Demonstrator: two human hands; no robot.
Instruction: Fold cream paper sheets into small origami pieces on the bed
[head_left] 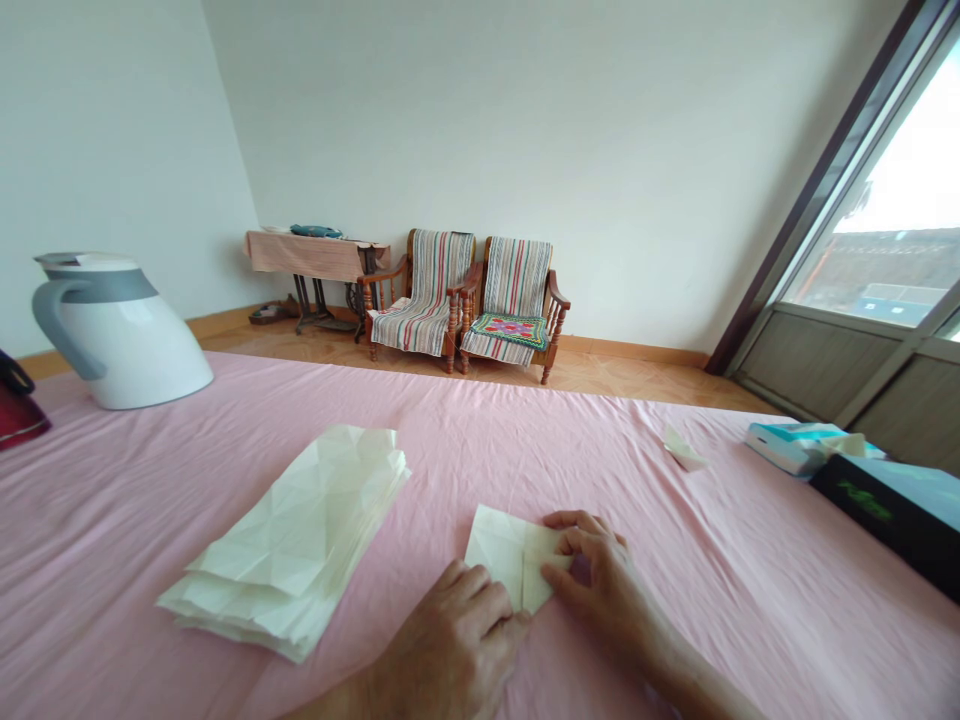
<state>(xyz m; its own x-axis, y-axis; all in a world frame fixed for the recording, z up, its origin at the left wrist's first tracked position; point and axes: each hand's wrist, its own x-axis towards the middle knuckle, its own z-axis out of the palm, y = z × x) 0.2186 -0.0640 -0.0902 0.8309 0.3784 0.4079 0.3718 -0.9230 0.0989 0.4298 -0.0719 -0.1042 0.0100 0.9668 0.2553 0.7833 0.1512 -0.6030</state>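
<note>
A folded sheet of white paper [504, 548] lies on the pink tablecloth [465, 430] near the front. My left hand [450, 645] rests at its near edge, fingers curled with the tips pressed on the paper. My right hand [600, 580] lies over the sheet's right side, thumb and fingers pinching a fold flat. To the left sits a stack of creased white paper sheets [300, 540], apart from both hands.
A white electric kettle [120, 330] stands at the far left, next to a dark red item [19, 405]. A small folded paper piece [684, 450], a tissue box [799, 445] and a black box [892, 515] lie at the right. Two wooden chairs [465, 300] stand by the far wall.
</note>
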